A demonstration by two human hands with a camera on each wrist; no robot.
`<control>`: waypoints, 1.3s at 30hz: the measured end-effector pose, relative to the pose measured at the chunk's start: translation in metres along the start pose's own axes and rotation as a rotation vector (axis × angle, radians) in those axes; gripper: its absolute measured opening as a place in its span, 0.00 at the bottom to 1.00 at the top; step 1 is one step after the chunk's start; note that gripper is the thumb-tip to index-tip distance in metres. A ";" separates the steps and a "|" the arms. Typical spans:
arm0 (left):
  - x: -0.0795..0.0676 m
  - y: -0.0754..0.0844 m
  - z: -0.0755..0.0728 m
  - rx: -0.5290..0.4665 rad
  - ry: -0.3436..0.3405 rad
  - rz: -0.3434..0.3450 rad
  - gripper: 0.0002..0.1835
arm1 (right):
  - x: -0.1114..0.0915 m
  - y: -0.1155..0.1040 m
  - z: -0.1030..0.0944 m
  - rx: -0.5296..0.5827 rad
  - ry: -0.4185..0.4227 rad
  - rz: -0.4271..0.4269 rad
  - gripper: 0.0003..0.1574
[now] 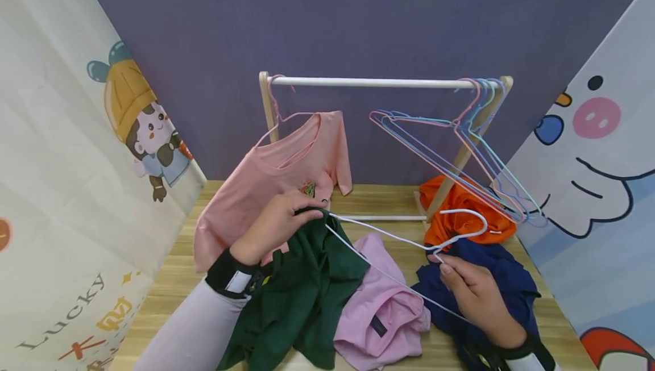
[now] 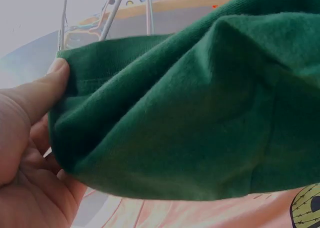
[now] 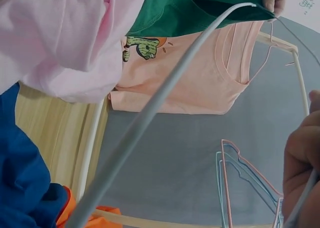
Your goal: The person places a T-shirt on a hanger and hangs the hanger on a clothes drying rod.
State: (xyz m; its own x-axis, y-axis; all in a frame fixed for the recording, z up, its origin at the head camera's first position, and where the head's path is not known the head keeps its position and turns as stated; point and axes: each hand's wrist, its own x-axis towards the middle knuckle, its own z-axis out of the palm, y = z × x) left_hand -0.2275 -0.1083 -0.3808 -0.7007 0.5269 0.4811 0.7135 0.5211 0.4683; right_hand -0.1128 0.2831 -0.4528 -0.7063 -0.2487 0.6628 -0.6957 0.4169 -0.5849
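Observation:
My left hand [image 1: 278, 223] pinches the edge of a dark green garment [image 1: 307, 297], which hangs from the fingers over the table. In the left wrist view the thumb lies along the fabric's edge [image 2: 95, 70]. My right hand [image 1: 473, 291] grips a white hanger [image 1: 381, 226] just below its hook. The hanger's far corner reaches the green cloth beside my left fingertips. From the right wrist view, the white hanger's bar [image 3: 150, 110] runs up to the opening of the green garment [image 3: 200, 10].
A pink shirt [image 1: 286, 178] hangs at the left of a rack with a white rail [image 1: 368, 82]. Several coloured hangers [image 1: 460, 126] hang at its right. On the wooden table [image 1: 169, 303] lie a light pink garment [image 1: 378, 314], a navy one [image 1: 512, 280] and an orange one [image 1: 460, 212].

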 end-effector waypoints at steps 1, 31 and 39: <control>0.000 0.000 -0.001 -0.003 -0.006 0.020 0.12 | 0.001 0.001 0.000 0.004 -0.001 0.005 0.28; 0.002 0.029 -0.002 0.101 -0.034 0.204 0.14 | 0.074 -0.012 0.035 -0.100 -0.078 -0.148 0.18; 0.007 0.040 0.001 0.100 0.016 0.222 0.13 | 0.088 -0.015 0.049 -0.115 -0.082 -0.168 0.19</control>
State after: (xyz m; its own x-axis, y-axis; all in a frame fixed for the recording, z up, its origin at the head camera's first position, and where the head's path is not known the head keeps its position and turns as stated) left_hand -0.2034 -0.0830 -0.3597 -0.5256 0.6255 0.5766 0.8457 0.4577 0.2744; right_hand -0.1710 0.2124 -0.4090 -0.5934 -0.3916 0.7032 -0.7882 0.4597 -0.4091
